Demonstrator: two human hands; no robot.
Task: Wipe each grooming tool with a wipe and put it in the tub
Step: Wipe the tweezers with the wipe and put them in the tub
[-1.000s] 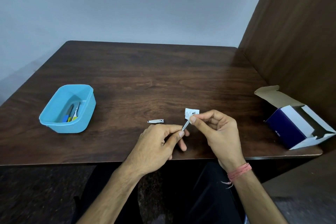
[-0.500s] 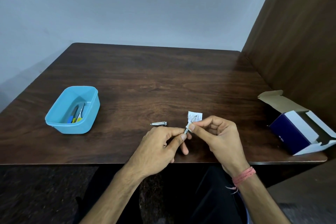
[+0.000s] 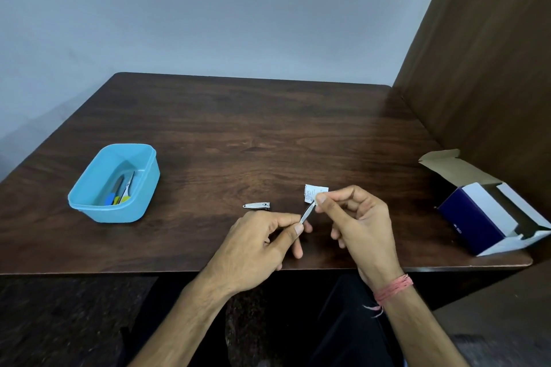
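My left hand (image 3: pixel 256 244) pinches the lower end of a thin silver metal grooming tool (image 3: pixel 307 213) between thumb and forefinger, while my right hand (image 3: pixel 357 223) pinches a small white printed wipe (image 3: pixel 313 192) against its upper tip, above the dark wooden table (image 3: pixel 238 128).

Soft, even room light, nothing harsh.
The table (image 3: pixel 268 134) shows a faint sheen, shadows stay weak, focus holds sharp, and the wide lens bends the edges.
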